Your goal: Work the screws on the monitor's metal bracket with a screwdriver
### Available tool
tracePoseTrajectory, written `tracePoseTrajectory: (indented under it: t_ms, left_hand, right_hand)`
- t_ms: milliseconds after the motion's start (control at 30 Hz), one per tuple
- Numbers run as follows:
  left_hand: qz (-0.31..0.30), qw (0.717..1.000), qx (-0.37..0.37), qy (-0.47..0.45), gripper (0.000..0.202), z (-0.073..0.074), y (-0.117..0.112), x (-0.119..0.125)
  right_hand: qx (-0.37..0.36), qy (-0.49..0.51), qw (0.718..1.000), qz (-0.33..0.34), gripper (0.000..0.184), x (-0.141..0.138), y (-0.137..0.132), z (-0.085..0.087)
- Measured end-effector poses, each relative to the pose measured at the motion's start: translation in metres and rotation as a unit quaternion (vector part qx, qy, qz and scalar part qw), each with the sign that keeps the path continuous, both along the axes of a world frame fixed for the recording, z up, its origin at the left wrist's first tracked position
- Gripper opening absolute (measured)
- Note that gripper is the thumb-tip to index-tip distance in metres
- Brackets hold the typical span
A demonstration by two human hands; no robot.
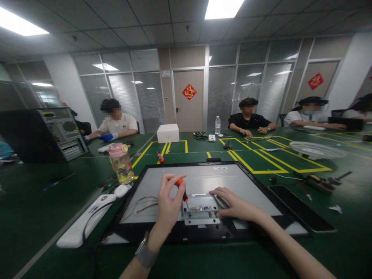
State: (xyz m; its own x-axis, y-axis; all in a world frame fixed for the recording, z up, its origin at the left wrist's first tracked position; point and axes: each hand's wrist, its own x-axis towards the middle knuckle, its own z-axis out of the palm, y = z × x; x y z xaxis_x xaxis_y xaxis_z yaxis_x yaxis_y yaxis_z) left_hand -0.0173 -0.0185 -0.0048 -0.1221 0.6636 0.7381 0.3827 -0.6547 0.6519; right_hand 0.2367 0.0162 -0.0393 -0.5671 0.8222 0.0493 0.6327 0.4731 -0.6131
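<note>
A flat display panel (186, 176) with a grey metal back and black frame lies before me. On its near half sits a metal bracket (202, 221) with a small circuit board and connectors. My left hand (170, 197) grips an orange-and-black screwdriver (185, 193) by its handle, shaft slanting down to the bracket's left part. Whether its tip sits in a screw is too small to tell. My right hand (232, 203) rests on the bracket's right end, thumb and fingers apart around it. Thin wires (142, 203) lie on the panel left of my left hand.
A white power bank-like device (84, 221) with a black cable and a pink-lidded bottle (120, 162) stand left. A black slab (302, 209) lies right. Beyond are a white box (167, 133), a red-handled screwdriver (160, 157) and a water bottle (217, 125). Several people sit across the table.
</note>
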Motion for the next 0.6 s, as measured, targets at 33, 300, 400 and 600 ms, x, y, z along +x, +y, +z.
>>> tracePoseTrajectory:
  t_ms: [33,300,400,600]
  left_hand:
    - [-0.009,1.000,0.001,0.001,0.023,0.0002,-0.0005,0.0000]
    - [0.005,1.000,-0.016,0.015,0.022,-0.0010,-0.0005,0.0015]
    - [-0.014,1.000,-0.003,0.010,0.026,-0.0022,0.0000,0.0003]
    - [-0.041,0.999,0.007,0.021,0.030,-0.0034,-0.0008,-0.0011]
  right_hand:
    - [-0.001,0.000,1.000,0.000,0.069,0.0001,-0.0001,0.0000]
    - [-0.005,0.002,1.000,0.001,0.069,0.0007,0.0005,-0.0005]
    - [0.003,0.001,1.000,0.003,0.068,0.0009,0.0014,-0.0017]
    - [-0.001,-0.002,1.000,-0.002,0.069,0.0013,0.0014,-0.0021]
